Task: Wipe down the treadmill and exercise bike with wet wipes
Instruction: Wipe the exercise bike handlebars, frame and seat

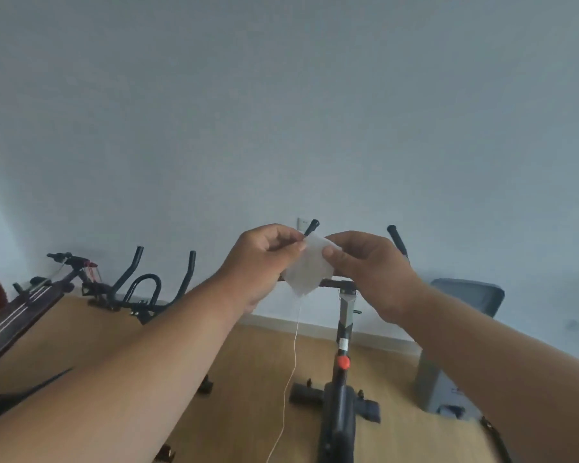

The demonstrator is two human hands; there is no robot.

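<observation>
Two hands: left (259, 262), right (370, 269). One wet wipe (310, 270). Two exercise bikes: near (343, 362), far (141, 292).

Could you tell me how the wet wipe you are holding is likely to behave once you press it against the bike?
The wet wipe hangs limp between the left hand and right hand, so it is probably floppy and light. It looks thin, so it may bunch or tear on the exercise bike.
</observation>
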